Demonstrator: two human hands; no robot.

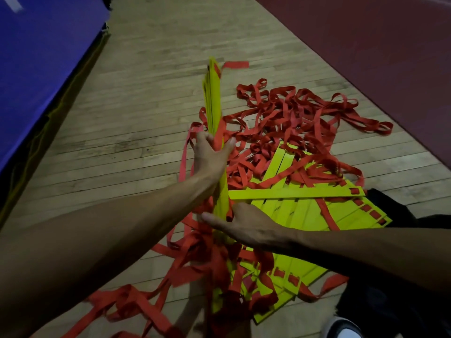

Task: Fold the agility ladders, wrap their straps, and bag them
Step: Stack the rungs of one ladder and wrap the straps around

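the left hand (210, 156) is wrapped around the middle of a stack of yellow rungs (213, 103) held up on edge off the wooden floor (136, 132), fingers curled round it with some red strap caught in the grip. the right hand (244, 224) sits lower on the same stack, thumb out flat to the left and the fingers curved against the rungs' near side, though i cannot tell whether they truly close around it. red straps (292, 113) dangle from the held bundle and spill in a loose tangle across the floor beyond and to the right of the hands. more yellow rungs (305, 211) lie fanned out flat on the floor just beside the right hand, straps threaded through their slotted ends. a blue mat (41, 62) runs along the floor's left edge, a dark red surface (378, 45) along its right edge, and a shoe (341, 328) shows at the bottom right corner.
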